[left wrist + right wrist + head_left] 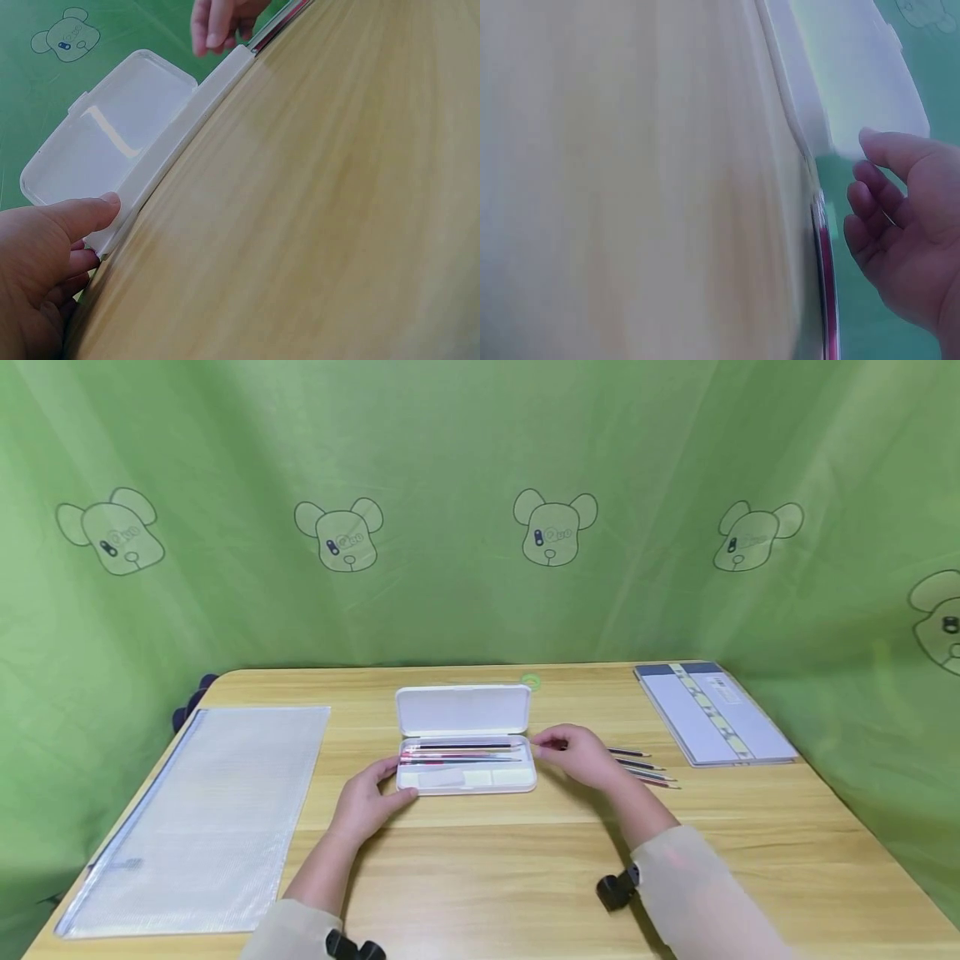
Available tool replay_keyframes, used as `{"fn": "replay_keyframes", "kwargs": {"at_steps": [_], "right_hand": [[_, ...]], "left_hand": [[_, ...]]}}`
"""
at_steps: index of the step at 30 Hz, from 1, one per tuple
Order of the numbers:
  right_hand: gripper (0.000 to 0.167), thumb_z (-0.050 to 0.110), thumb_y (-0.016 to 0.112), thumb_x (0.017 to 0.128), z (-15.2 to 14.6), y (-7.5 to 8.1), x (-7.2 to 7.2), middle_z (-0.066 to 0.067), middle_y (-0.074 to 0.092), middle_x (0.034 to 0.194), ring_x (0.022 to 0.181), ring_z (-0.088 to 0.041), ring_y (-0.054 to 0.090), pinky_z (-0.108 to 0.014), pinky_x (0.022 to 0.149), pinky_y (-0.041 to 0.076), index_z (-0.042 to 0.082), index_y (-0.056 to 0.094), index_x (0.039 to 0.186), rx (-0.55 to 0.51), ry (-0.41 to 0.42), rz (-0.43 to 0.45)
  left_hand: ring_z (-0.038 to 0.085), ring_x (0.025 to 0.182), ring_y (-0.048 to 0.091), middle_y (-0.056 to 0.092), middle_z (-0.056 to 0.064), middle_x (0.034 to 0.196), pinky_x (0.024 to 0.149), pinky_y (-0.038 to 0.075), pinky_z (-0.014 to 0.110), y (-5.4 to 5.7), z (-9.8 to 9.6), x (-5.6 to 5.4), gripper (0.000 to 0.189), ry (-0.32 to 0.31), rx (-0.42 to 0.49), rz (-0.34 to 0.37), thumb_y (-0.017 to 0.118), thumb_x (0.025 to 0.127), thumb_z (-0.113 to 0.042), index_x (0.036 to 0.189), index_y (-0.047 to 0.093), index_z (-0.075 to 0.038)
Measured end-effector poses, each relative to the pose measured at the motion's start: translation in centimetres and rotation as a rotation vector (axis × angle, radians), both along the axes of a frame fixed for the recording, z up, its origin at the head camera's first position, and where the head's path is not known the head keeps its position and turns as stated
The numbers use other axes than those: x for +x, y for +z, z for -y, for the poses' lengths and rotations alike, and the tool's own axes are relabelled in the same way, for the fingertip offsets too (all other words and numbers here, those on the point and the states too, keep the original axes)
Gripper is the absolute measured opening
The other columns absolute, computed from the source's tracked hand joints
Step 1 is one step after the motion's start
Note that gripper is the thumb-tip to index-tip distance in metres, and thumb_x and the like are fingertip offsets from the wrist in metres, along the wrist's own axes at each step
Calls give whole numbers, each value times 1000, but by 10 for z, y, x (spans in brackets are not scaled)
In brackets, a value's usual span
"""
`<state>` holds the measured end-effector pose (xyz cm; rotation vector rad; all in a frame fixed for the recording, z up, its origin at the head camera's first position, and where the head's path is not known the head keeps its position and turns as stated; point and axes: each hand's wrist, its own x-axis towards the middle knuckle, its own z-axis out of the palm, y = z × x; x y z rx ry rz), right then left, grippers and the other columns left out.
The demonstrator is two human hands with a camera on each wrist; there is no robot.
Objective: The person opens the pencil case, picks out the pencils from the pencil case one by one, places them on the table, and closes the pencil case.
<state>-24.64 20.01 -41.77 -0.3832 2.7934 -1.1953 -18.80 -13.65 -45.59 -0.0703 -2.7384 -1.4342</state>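
**Open pencil case [476,791] held at its left end**

The white pencil case lies on the counter [480,868], its lid [463,710] tipped up behind the tray. Inside, several pencils [465,747] lie lengthwise toward the hinge, with pale flat pieces [441,778] along the front. The left hand [367,802] grips the case's left end, thumb at the front corner and fingers at the side. The right hand [577,756] hovers by the case's right end, fingers loosely curled and parted from the thumb, with nothing visible in its grasp; whether it touches the case I cannot tell. Loose pencils [641,765] lie right of the case, past that hand. A green ring [531,681] sits near the lid's right corner. Well left of the case is a translucent zip folder [210,810]; well right, banded notebooks [697,714]. A green curtain [450,610] hangs behind it.
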Motion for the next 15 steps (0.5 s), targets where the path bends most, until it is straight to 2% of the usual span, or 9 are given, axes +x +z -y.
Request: {"fn": "replay_keyframes", "kwargs": {"at_steps": [4,10,15], "right_hand": [[24,14,67,91,16,0,-6,-13,69,107,98,-22,61,-38,91,53,3,71,111,-23,15,14],[20,14,68,90,34,1,-11,-8,70,97,90,-16,60,-30,83,52,4,72,107,7,55,23],[20,16,69,90,43,2,-11,-6,71,100,93,-17,62,-35,88,55,7,73,108,76,106,55]], "left_hand": [[36,134,49,61,17,135,117,35,50,0,0,0,62,-1,-2,2,77,83,-24,135,54,0],[37,135,48,60,17,136,117,34,51,0,0,0,63,-2,-5,14,77,83,-26,136,54,0],[37,135,48,61,16,136,117,34,51,-1,1,0,63,0,-7,16,77,83,-26,136,54,-1]]}}
